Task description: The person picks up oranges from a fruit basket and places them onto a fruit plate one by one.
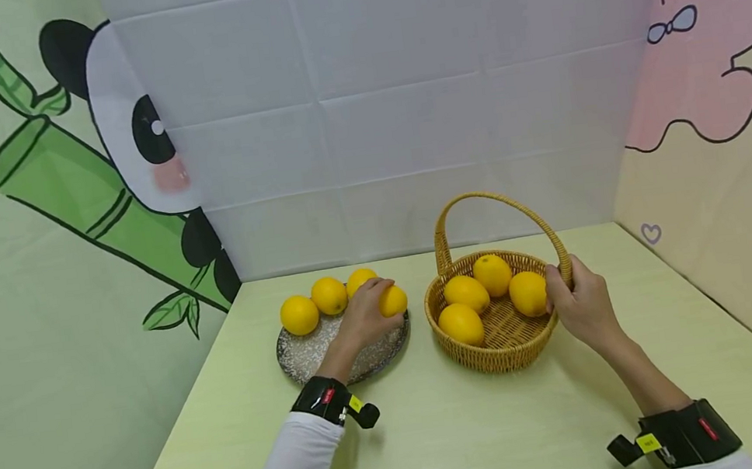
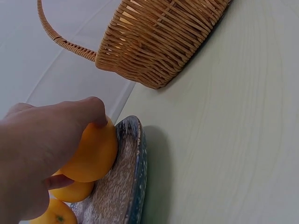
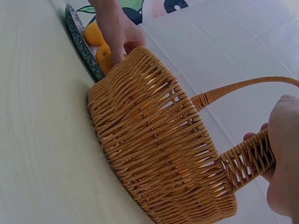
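Note:
My left hand (image 1: 366, 315) grips an orange (image 1: 393, 300) at the right side of a speckled grey plate (image 1: 320, 351). In the left wrist view the thumb and fingers wrap round that orange (image 2: 93, 154), close over the plate's rim (image 2: 136, 163). Three other oranges sit along the plate's back edge, one partly hidden behind the hand. To the right, my right hand (image 1: 583, 303) holds the handle of a woven basket (image 1: 497, 360) low on its right side. Several oranges, such as one at the front left (image 1: 461, 325), lie inside the basket.
Plate and basket stand side by side on a pale wood-grain table (image 1: 430, 447), a narrow gap between them. The basket's tall handle (image 1: 484, 195) arches above its bowl. Behind the table hangs a white backdrop (image 1: 399, 138), with cartoon-printed side panels.

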The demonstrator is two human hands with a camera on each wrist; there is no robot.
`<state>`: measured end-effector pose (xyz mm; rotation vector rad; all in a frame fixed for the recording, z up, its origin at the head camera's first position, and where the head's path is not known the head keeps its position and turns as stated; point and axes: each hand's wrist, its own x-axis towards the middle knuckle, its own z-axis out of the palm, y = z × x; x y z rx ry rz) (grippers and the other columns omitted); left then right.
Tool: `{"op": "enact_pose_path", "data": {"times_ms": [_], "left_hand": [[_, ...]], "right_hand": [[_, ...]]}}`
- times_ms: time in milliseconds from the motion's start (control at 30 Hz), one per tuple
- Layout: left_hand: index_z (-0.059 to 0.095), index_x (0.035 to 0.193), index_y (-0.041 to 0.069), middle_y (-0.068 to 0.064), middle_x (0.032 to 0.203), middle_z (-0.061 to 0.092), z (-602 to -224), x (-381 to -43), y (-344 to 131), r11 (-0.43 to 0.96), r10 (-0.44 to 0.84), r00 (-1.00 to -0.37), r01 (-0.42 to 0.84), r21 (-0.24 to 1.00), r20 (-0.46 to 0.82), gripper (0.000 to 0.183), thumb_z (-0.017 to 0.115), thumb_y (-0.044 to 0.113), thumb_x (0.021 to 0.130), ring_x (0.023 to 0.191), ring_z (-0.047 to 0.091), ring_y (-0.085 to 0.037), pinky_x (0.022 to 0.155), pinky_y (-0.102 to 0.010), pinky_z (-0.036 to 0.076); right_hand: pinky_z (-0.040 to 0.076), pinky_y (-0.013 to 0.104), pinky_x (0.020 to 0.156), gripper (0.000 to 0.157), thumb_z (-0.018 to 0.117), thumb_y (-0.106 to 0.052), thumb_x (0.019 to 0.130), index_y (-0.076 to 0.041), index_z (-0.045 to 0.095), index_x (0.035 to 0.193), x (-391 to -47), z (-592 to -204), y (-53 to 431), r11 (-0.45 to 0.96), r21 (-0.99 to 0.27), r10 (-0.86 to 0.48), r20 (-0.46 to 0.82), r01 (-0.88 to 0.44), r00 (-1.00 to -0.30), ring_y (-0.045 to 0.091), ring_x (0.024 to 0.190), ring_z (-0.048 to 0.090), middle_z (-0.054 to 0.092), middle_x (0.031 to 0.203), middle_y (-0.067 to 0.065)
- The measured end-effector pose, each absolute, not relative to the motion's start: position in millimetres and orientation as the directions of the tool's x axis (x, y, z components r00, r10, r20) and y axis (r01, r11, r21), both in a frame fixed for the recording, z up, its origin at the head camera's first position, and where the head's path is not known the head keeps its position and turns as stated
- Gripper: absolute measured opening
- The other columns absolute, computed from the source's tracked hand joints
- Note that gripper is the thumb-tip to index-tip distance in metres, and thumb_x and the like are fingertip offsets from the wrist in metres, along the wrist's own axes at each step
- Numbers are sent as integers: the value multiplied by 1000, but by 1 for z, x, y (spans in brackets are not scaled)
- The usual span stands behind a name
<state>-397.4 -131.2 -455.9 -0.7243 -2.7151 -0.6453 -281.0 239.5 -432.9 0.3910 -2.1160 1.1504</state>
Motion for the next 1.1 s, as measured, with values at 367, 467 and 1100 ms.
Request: {"op": "enact_pose_path", "data": {"times_ms": [367, 467, 1100], "left_hand": [[57, 148, 10, -12, 146, 54, -457, -396, -133, 764, 442, -819, 558, 324, 366, 70, 81, 28, 85, 125, 53, -27, 100, -44, 51], [57, 148, 10, -12, 145, 55, -459, -398, -133, 751, 461, -800, 582, 312, 383, 69, 81, 27, 85, 125, 53, -27, 100, -44, 51], [52, 153, 13, -11, 155, 45, -445, -387, -136, 725, 440, -807, 578, 375, 393, 69, 77, 32, 92, 139, 38, -31, 114, -54, 34]], "right_hand": [[35, 21, 33, 25, 49, -4, 106, 1, 52, 81, -263, -416, 227, 572, -608, 62, 701, -550, -711, 7, 41, 45, 60, 56, 20], [36, 20, 33, 24, 49, -2, 105, 3, 52, 81, -254, -406, 220, 573, -614, 65, 694, -543, -717, 6, 42, 45, 60, 57, 23], [36, 22, 32, 27, 50, -14, 108, -5, 52, 83, -279, -434, 238, 575, -624, 76, 685, -529, -725, 12, 42, 48, 61, 56, 12]]}}
